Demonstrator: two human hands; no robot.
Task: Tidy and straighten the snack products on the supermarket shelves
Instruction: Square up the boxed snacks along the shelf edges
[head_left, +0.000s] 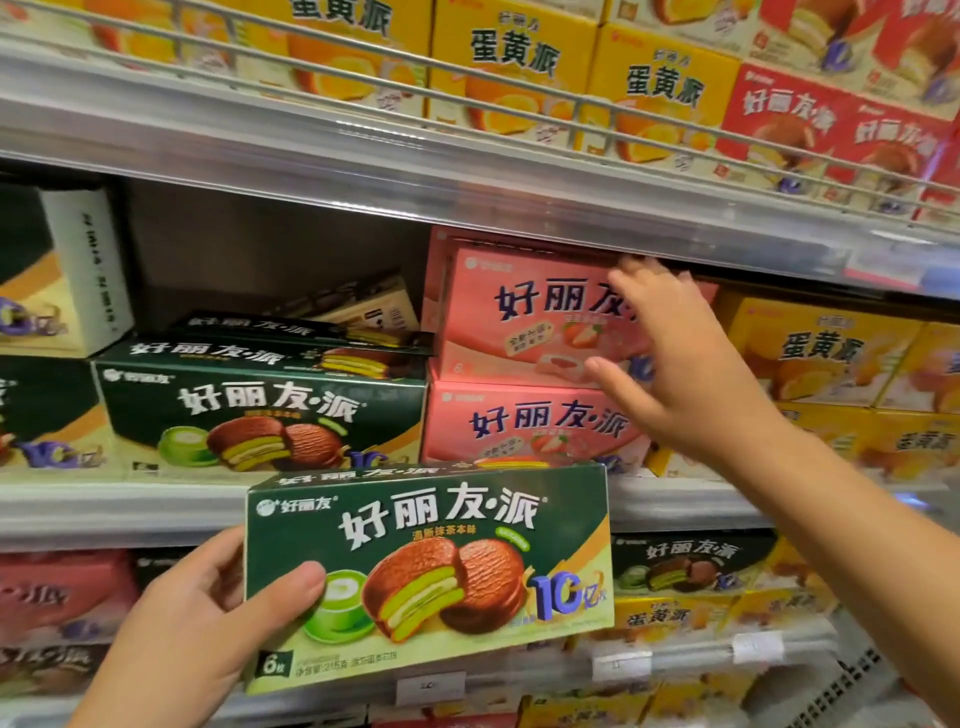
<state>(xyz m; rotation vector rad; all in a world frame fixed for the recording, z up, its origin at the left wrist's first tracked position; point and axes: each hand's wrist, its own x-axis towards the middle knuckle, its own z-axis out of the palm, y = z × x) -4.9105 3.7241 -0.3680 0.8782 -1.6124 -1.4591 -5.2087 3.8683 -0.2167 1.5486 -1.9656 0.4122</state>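
Dark green card, printed with a cut chocolate pie and a cup of matcha, fills the lower middle of the view: a green snack box held in front of the shelves, clear of them, its face turned toward the camera. The left hand grips it at its left end, thumb curled over the front panel near the printed cup, the other fingers wrapped round behind the box's edge.

The right hand reaches up to the middle shelf. Its fingers are spread and nearly straight, the thumb pointing left across the lower part of the upper pink box, the fingertips up near that box's top right corner under the shelf lip. The hand lies over the box's face; the blur makes it hard to say whether it presses or only hovers just off it. It grasps nothing.

That pink box sits stacked on a lower pink box, slightly askew to it. Just left of them stands a shelved green box of the same kind as the held one, with another green box lying flat on top. Yellow boxes stand to the right of the pink pair, and more yellow and red boxes line the top shelf behind a wire rail.
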